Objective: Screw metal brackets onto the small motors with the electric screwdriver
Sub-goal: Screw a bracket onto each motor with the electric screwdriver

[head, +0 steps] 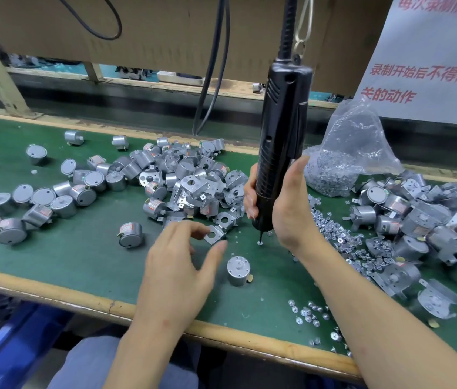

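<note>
**Loose screw may skid off the bit**

Motor (238, 270) stands upright, with no bracket on it. Just left of it, left hand (179, 265) is empty, fingers loose, nearing bracket (215, 235) beyond the motor. Right of the bracket, right hand (292, 214) grips electric screwdriver (280, 141), bit on loose screw (260, 243). A tilted bit could flick it away.

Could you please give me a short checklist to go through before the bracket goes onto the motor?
1. Electric screwdriver held firmly: ok, the right hand grips its body, upright.
2. Bit on a screw: ok, its tip meets a loose screw on the mat; whether it is seated, cannot tell.
3. Bracket in hand: not ok, the left hand is open beside it, not gripping.
4. Motor ready: ok, it stands alone, shaft up.
5. Bracket on motor: not ok, they lie apart.
6. Spare screws: ok, scattered to the right.
</note>
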Motion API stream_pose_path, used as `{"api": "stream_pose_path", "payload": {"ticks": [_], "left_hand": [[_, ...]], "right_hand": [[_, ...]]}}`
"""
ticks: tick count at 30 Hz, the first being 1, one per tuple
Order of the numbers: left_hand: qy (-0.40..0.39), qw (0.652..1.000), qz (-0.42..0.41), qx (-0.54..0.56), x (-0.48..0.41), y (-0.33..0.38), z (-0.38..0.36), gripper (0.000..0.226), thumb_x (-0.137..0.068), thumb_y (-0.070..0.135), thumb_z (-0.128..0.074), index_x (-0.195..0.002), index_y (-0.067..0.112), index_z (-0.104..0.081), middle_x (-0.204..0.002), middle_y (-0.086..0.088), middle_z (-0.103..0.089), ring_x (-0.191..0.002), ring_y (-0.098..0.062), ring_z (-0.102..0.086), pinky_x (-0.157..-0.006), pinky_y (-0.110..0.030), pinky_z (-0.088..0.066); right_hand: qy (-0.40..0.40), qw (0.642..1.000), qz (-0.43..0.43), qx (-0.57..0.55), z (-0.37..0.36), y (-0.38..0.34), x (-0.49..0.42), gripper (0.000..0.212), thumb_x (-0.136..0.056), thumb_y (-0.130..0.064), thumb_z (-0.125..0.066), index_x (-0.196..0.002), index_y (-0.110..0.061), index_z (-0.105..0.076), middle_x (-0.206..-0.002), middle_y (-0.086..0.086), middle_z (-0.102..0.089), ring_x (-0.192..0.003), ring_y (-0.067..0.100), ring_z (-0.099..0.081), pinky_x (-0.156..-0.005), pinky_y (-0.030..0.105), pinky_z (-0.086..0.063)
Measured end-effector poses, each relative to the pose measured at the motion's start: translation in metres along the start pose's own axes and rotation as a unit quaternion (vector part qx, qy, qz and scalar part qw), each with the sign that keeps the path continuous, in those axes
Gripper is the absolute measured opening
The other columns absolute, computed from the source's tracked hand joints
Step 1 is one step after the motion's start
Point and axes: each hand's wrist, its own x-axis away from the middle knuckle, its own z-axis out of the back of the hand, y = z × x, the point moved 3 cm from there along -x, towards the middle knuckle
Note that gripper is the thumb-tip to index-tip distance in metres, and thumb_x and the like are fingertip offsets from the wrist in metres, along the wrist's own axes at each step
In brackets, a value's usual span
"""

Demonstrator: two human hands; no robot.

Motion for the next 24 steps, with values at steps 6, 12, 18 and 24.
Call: {"api": "stream_pose_path", "payload": {"ticks": [6,12,18,24], "left_hand": [[-0.030,0.992,0.015,-0.125,-0.009,-0.016,-0.004,0.027,-0.079,0.039,-0.077,-0.093,0.019,-0.066,-0.102,0.003,-0.059,-0.099,-0.022,-0.048,-0.085,-0.029,-0.037],[-0.054,0.983,-0.021,-0.173,-0.015,-0.009,-0.012,0.020,-0.083,0.037,-0.074,-0.085,0.019,-0.067,-0.103,-0.002,-0.059,-0.101,-0.027,-0.045,-0.087,-0.036,-0.043],[-0.010,0.996,-0.047,-0.079,-0.012,0.001,-0.007,0.022,-0.074,0.009,-0.071,-0.063,0.013,-0.052,-0.097,0.000,-0.065,-0.100,-0.026,-0.053,-0.084,-0.029,-0.041],[0.017,0.999,0.012,0.050,-0.010,0.000,0.003,0.029,-0.078,0.011,-0.073,-0.058,0.016,-0.052,-0.079,0.006,-0.066,-0.083,0.002,-0.061,-0.066,-0.004,-0.039]], "right_hand": [[0.002,1.000,0.005,0.005,-0.001,-0.005,0.000,0.075,-0.062,-0.101,-0.036,-0.069,-0.030,-0.061,-0.058,0.001,-0.053,-0.046,0.020,-0.046,-0.051,0.029,-0.040],[-0.004,1.000,0.002,0.000,-0.005,-0.006,0.001,0.077,-0.061,-0.100,-0.037,-0.070,-0.027,-0.060,-0.057,0.002,-0.051,-0.046,0.020,-0.044,-0.051,0.030,-0.039],[-0.004,1.000,0.002,-0.008,-0.004,-0.007,0.002,0.079,-0.061,-0.099,-0.038,-0.071,-0.023,-0.059,-0.058,0.002,-0.051,-0.046,0.020,-0.044,-0.051,0.030,-0.039],[-0.008,1.000,0.003,0.000,-0.005,-0.008,0.003,0.075,-0.063,-0.099,-0.035,-0.070,-0.028,-0.061,-0.058,0.003,-0.051,-0.047,0.020,-0.045,-0.052,0.032,-0.041]]}}
